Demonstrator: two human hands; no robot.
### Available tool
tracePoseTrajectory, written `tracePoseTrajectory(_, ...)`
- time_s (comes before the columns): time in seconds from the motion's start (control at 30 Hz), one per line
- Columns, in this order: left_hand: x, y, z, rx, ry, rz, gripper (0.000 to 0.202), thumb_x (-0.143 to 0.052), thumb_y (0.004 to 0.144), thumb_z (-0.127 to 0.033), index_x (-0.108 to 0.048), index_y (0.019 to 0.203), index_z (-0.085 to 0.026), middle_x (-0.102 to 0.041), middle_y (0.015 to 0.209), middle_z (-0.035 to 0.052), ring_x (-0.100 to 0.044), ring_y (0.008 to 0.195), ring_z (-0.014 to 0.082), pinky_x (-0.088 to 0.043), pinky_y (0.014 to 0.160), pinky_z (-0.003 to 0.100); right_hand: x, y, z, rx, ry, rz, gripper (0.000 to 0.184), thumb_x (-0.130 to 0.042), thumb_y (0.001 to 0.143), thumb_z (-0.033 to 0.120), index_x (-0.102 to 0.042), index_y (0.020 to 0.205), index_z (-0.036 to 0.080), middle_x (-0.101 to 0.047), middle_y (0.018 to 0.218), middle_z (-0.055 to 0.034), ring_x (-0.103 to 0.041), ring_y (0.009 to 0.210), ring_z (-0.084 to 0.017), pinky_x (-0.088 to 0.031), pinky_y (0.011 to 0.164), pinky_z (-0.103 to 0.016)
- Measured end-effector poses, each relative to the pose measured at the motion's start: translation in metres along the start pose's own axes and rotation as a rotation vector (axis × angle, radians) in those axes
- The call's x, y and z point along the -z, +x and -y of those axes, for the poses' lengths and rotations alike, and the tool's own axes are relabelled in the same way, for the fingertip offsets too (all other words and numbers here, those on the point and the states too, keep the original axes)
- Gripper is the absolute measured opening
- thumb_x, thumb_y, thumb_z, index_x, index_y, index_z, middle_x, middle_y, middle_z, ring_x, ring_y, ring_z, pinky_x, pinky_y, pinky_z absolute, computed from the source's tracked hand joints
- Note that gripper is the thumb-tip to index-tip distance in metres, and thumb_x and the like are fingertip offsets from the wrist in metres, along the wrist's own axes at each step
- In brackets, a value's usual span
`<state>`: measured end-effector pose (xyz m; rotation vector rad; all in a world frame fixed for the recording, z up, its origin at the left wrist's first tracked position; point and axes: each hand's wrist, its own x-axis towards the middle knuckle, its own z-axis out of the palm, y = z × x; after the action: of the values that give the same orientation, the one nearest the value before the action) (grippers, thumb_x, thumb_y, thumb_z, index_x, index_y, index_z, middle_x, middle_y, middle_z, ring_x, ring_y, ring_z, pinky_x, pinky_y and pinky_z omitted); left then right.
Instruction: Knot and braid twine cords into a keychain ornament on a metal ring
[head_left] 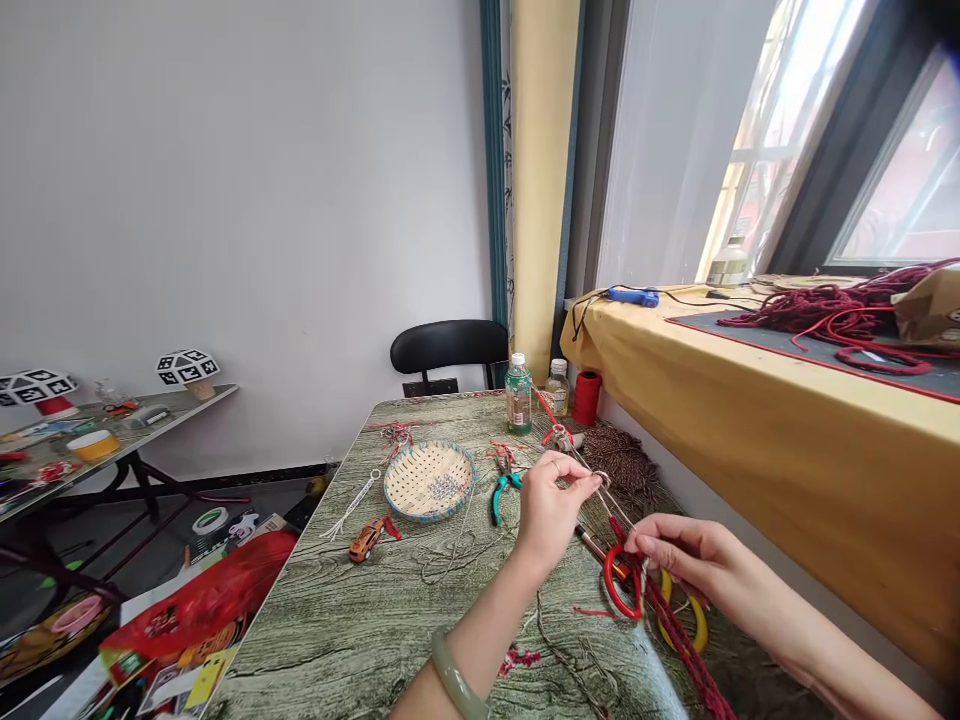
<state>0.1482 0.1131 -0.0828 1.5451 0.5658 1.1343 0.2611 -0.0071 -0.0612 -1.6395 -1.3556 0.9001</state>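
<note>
My left hand [553, 500], with a green bangle [454, 672] on its forearm, pinches a thin pale cord [616, 503] near a small loop. The fingers of my right hand [686, 553] are closed on the same cord lower down, where a twisted end hangs below them. Under my right hand are red-handled scissors [609, 588] and a dark red braided rope [694, 650]. A yellow ring-shaped handle [701, 628] shows beside the rope. Teal-handled pliers [496, 500] lie left of my left hand. Between the hands, the cord runs above the table.
On the wood-grain table [337, 610] stand a woven basket [409, 480] with small beads, a toy car [367, 540], a green bottle [518, 395] and a red thread spool [586, 398]. Brown yarn [622, 458] lies by the wall. A yellow-covered ledge [720, 400] borders the right side.
</note>
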Motion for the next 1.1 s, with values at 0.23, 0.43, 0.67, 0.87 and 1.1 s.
tracePoseTrajectory(0.23,-0.001,-0.002,-0.014,0.292,-0.281,0.083,0.014,-0.061,0.068,-0.026,-0.055,0.065,-0.013,-0.057,0.061,0.0003,-0.048,0.053,0.0078,-0.039,0.053,0.019,-0.004,-0.013,0.009,0.157,-0.266,0.021,0.03,-0.041,0.085,0.038,-0.047,0.063,0.02,-0.045,0.066,0.0007,-0.043,0.062,-0.015,-0.036,0.059,-0.023)
tracePoseTrajectory(0.43,0.006,-0.008,-0.012,0.472,-0.447,0.071,0.017,-0.06,0.068,-0.028,-0.05,0.068,-0.014,-0.057,0.067,0.001,-0.048,0.049,0.0042,-0.039,0.05,0.016,0.001,-0.015,0.002,0.083,-0.151,-0.052,0.032,-0.045,0.083,0.041,-0.046,0.06,0.019,-0.04,0.062,0.0023,-0.037,0.057,-0.013,-0.034,0.051,-0.021)
tracePoseTrajectory(0.67,0.011,-0.011,-0.024,0.397,-0.402,0.112,0.019,-0.062,0.069,-0.029,-0.057,0.074,-0.012,-0.061,0.073,0.0035,-0.048,0.049,0.0033,-0.039,0.05,0.016,0.0,-0.019,0.003,-0.063,0.099,-0.075,0.036,-0.049,0.076,0.053,-0.058,0.07,0.019,-0.044,0.054,0.0027,-0.037,0.049,-0.011,-0.032,0.046,-0.022)
tracePoseTrajectory(0.87,0.0,-0.002,-0.031,0.146,-0.207,0.155,0.013,-0.067,0.066,-0.026,-0.065,0.067,-0.013,-0.059,0.069,0.0018,-0.05,0.058,0.0085,-0.04,0.056,0.021,-0.003,-0.015,0.013,-0.124,0.175,-0.186,0.045,-0.058,0.067,0.055,-0.059,0.091,0.017,-0.047,0.054,0.0031,-0.035,0.048,-0.01,-0.026,0.042,-0.021)
tracePoseTrajectory(1.1,-0.008,0.014,-0.032,-0.125,0.03,0.183,0.004,-0.071,0.063,-0.021,-0.069,0.065,-0.018,-0.057,0.076,-0.0002,-0.052,0.075,0.0121,-0.04,0.068,0.022,-0.003,0.008,0.023,-0.072,0.049,-0.221,0.041,-0.056,0.067,0.054,-0.064,0.079,0.015,-0.036,0.043,0.0067,-0.026,0.039,-0.008,-0.018,0.039,-0.021)
